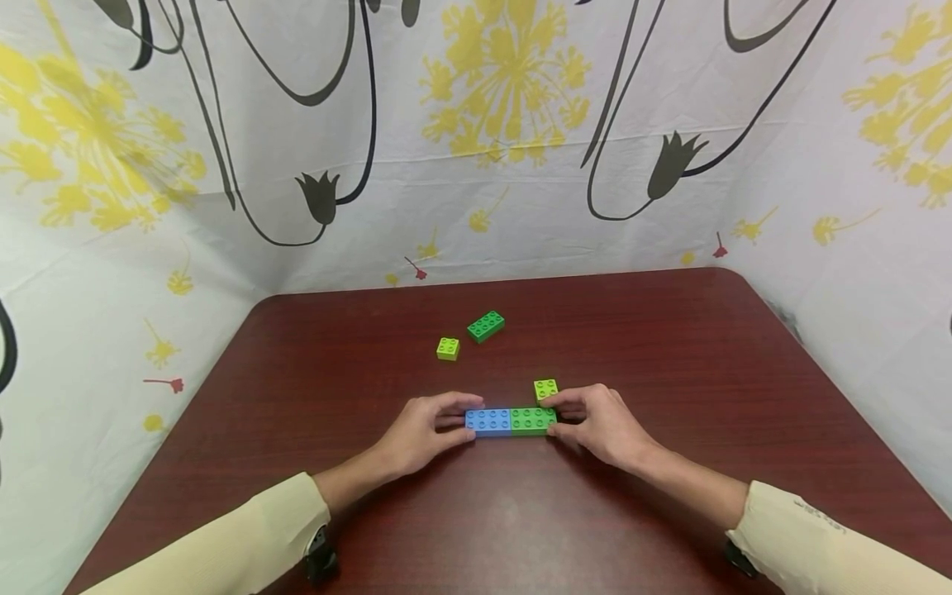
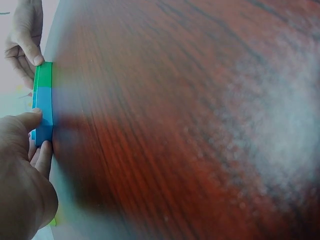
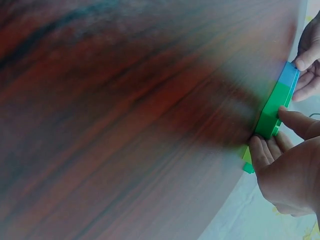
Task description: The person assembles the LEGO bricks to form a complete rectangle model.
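Note:
A blue brick (image 1: 487,422) and a green brick (image 1: 532,421) lie end to end in a straight row on the table. My left hand (image 1: 430,430) grips the outer end of the blue one, thumb at the front and index finger at the back. At the other end my right hand (image 1: 602,426) holds the green brick between thumb and fingers. Just behind the green brick, close by the right index finger, sits a small lime brick (image 1: 545,387). In the left wrist view, the thumb and a fingertip touch the blue brick (image 2: 44,110).
Farther back on the dark red wooden table (image 1: 357,347) lie another lime brick (image 1: 448,349) and a second green brick (image 1: 487,326), set at an angle. A white cloth (image 1: 513,223) with flower prints hangs behind the table and along both sides.

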`<state>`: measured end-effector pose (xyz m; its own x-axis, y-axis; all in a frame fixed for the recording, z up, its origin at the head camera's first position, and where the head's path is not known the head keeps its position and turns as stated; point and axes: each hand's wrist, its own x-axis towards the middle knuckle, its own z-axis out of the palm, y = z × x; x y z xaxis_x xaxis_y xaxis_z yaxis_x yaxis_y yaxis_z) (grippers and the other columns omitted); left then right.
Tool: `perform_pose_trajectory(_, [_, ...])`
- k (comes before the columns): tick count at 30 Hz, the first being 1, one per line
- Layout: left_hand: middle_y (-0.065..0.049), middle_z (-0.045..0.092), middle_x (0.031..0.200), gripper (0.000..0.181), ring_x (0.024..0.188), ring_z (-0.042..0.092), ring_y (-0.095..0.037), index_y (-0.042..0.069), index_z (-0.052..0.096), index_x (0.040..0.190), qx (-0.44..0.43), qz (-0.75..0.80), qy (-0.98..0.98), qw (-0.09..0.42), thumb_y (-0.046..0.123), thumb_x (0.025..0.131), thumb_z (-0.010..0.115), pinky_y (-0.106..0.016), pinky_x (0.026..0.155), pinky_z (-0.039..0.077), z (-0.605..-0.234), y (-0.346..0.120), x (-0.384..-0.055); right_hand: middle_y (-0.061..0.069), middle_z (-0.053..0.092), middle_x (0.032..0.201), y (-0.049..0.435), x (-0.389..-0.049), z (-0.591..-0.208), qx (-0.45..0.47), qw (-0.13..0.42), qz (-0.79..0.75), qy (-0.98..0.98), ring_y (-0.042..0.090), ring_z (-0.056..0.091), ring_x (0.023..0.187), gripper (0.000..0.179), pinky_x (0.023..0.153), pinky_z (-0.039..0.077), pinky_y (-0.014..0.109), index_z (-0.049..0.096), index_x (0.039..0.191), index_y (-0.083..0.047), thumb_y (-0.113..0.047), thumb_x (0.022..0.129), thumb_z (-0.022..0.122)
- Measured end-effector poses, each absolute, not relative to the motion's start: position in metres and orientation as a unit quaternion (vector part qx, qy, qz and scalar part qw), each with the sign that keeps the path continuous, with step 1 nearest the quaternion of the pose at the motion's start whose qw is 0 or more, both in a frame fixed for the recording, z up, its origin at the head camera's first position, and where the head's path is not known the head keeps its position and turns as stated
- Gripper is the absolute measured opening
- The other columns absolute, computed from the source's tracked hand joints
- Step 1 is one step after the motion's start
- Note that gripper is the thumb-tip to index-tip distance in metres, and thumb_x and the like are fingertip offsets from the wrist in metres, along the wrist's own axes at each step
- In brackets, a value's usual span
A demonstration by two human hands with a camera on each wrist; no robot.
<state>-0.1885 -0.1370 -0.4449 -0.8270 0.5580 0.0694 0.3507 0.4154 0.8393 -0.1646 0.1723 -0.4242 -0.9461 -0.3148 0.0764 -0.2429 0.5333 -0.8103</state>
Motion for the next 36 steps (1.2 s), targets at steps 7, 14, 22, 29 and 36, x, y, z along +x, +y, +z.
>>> perform_pose_trajectory(7, [0.0,0.069,0.138,0.047,0.125,0.067,-0.016,0.009,0.067,0.142,0.278,0.474,0.829,0.101,0.011,0.097,0.081,-0.036,0.104,0.054,-0.44,-0.139,-0.191,0.017,0.076,0.118,0.176,-0.165,-0.424,-0.163,0.037,-0.464,0.87,0.031,0.077,0.106,0.034,0.087,0.063,0.037,0.078,0.12,0.001,0.0,0.087,0.086])
perform_pose_trajectory(14, [0.003,0.071,0.136,0.049,0.126,0.067,-0.016,0.01,0.066,0.142,0.267,0.469,0.838,0.083,0.015,0.096,0.082,-0.037,0.105,0.054,-0.433,-0.144,-0.198,0.018,0.076,0.119,0.18,-0.165,-0.423,-0.167,0.043,-0.471,0.865,0.031,0.077,0.106,0.035,0.086,0.063,0.036,0.077,0.122,0.002,-0.002,0.088,0.086])
perform_pose_trajectory(22, [0.005,0.071,0.134,0.049,0.125,0.068,-0.017,0.011,0.067,0.142,0.251,0.461,0.849,0.051,0.017,0.096,0.083,-0.046,0.108,0.053,-0.422,-0.147,-0.213,0.017,0.076,0.119,0.181,-0.165,-0.423,-0.169,0.044,-0.469,0.866,0.031,0.076,0.106,0.036,0.086,0.063,0.037,0.077,0.122,0.002,-0.003,0.088,0.086])
perform_pose_trajectory(29, [0.0,0.07,0.137,0.049,0.128,0.066,-0.029,0.013,0.067,0.142,0.245,0.449,0.859,0.01,0.019,0.096,0.082,-0.051,0.109,0.051,-0.411,-0.146,-0.237,0.017,0.075,0.121,0.181,-0.165,-0.421,-0.16,0.044,-0.47,0.867,0.032,0.076,0.109,0.035,0.088,0.062,0.037,0.077,0.122,0.001,-0.003,0.088,0.086])
perform_pose_trajectory(36, [-0.002,0.07,0.139,0.055,0.133,0.063,-0.023,0.013,0.063,0.147,0.224,0.415,0.882,-0.018,0.021,0.096,0.083,-0.049,0.109,0.052,-0.411,-0.141,-0.262,0.017,0.076,0.121,0.181,-0.165,-0.423,-0.163,0.044,-0.468,0.867,0.032,0.076,0.109,0.036,0.088,0.062,0.038,0.077,0.122,0.001,-0.003,0.088,0.086])
